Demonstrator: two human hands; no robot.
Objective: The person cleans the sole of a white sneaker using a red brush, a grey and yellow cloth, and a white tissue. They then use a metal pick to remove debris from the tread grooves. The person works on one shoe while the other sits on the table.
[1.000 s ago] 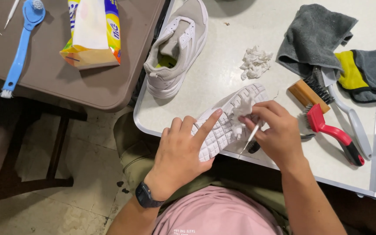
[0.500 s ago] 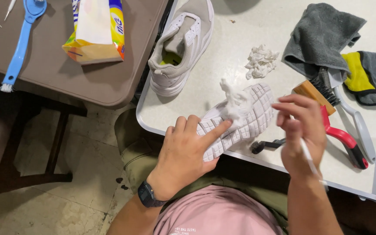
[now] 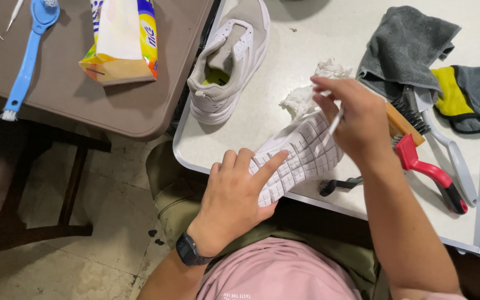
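The left hand point(image 3: 234, 191) is wrapped around the heel end of a white sneaker point(image 3: 298, 155) turned sole-up, forefinger laid flat along the tread and the other fingers curled over the edge, so the shoe is pinned against the near rim of the white table point(image 3: 240, 144) and its grooved sole faces up where it can be got at. The right hand point(image 3: 356, 119) hovers just above the toe end of that sole, thumb and fingertips pinched shut on a thin white stick point(image 3: 335, 119), angled down towards the grooves; what its tip is like I cannot tell. Touching the toe of the shoe, partly behind the right hand, lies a crumpled white tissue point(image 3: 306, 94). Further back stands the second sneaker point(image 3: 229, 64), upright and greyish, well apart from the one being held. To the right, close under the right wrist, sit a wooden-backed bristle brush point(image 3: 404, 116), a red-handled brush point(image 3: 429, 172) and a pale grey handled tool point(image 3: 451, 153), with a grey cloth point(image 3: 406, 44) and a yellow-and-grey cloth point(image 3: 468, 94) beyond; these crowd the space on that side. A dark small tool point(image 3: 340, 184) pokes out beneath the shoe at the table's edge. On the brown table point(image 3: 112, 105) to the left lie a yellow tissue pack point(image 3: 120, 41) and a blue brush point(image 3: 26, 61), out of easy reach.
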